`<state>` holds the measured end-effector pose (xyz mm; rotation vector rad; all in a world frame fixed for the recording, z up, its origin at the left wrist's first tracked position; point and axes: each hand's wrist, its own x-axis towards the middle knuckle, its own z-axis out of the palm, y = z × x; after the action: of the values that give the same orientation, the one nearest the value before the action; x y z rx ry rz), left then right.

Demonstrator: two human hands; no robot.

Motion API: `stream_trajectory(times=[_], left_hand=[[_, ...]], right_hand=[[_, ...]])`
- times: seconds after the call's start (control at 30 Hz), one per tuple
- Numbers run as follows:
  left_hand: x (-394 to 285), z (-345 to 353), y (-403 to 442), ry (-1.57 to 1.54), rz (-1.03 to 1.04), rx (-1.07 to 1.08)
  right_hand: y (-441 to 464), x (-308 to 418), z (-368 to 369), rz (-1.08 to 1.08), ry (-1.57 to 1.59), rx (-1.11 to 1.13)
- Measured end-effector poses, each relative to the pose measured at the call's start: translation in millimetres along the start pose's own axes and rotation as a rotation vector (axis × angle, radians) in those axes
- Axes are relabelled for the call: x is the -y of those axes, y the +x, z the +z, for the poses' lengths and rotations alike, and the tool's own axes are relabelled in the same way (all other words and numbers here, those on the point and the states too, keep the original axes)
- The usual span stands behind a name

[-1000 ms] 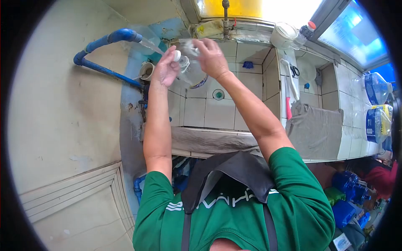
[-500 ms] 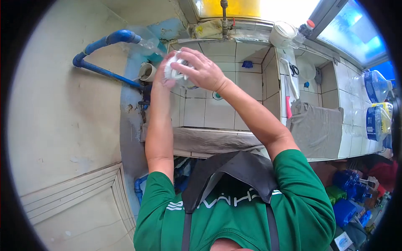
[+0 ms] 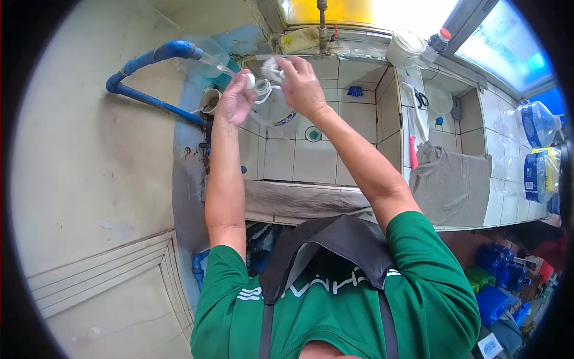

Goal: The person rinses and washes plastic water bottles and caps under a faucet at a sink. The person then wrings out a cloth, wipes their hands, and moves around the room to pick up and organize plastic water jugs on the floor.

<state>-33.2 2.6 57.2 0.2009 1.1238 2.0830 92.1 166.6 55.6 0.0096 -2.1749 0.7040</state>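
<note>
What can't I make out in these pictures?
In the head view:
- Brush: partly hidden by the right hand.
- White cap: partly covered by the left hand.
- Clear bottle: outline faint against the tiles; label print too small to read.
- Big bottles at right: label print too small.

Dressed in a green short-sleeved fabric T-shirt (image 3: 430, 281), printed across the chest with white lettering (image 3: 332, 286) and short white stripes (image 3: 248, 295). Covered in front by dark grey, apron-like cloth (image 3: 353, 236), creased and folded, with narrow flat dark straps (image 3: 267, 329).
</note>
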Motion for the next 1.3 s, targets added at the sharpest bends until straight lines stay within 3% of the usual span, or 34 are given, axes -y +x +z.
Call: stream_trajectory(times=[0.07,0.23,0.3,0.37,0.47,0.5,0.6,0.63,0.73,0.77,0.87,1.03,1.13,1.17,1.27,1.3], left_hand=[[3,3,0,-0.026,-0.010,-0.004],[1,-18,6,-0.041,-0.092,0.094],[0,-23,10,-0.028,-0.115,0.139],[8,-5,2,-0.026,-0.037,0.001],[8,14,3,0.010,-0.002,-0.048],[8,17,0,0.040,-0.007,-0.049],[3,12,5,0.054,0.013,-0.050],[5,5,5,0.033,0.019,-0.062],[13,3,0,-0.003,0.011,-0.065],[15,10,1,-0.013,0.000,-0.040],[17,5,3,-0.022,-0.015,0.000],[20,18,-2,-0.041,-0.010,-0.058],[21,20,4,-0.039,0.011,-0.054],[20,16,4,-0.026,0.021,-0.029],[15,14,4,0.002,0.035,-0.009],[15,15,2,0.011,0.033,-0.018]], right_hand=[[3,14,-5,-0.191,0.147,-0.135],[-1,-8,4,-0.193,0.174,-0.022],[1,-13,-1,-0.031,0.123,-0.118],[-2,-5,-2,0.061,0.107,-0.154],[2,16,-14,-0.353,0.150,-0.036],[-1,11,-13,-0.353,0.148,-0.036],[-2,-10,-5,0.254,0.012,-0.048],[-4,-4,-7,0.262,0.013,-0.043],[-3,23,-14,-0.240,0.157,-0.118],[-4,17,-12,-0.238,0.153,-0.122],[-12,-9,-2,0.039,0.182,-0.017],[-11,1,-11,0.024,0.078,-0.111],[-6,12,-18,-0.427,0.016,-0.052],[-8,8,-17,-0.428,0.016,-0.052],[-18,-18,-5,0.121,-0.038,-0.095],[-17,-12,-5,0.122,-0.035,-0.092]])
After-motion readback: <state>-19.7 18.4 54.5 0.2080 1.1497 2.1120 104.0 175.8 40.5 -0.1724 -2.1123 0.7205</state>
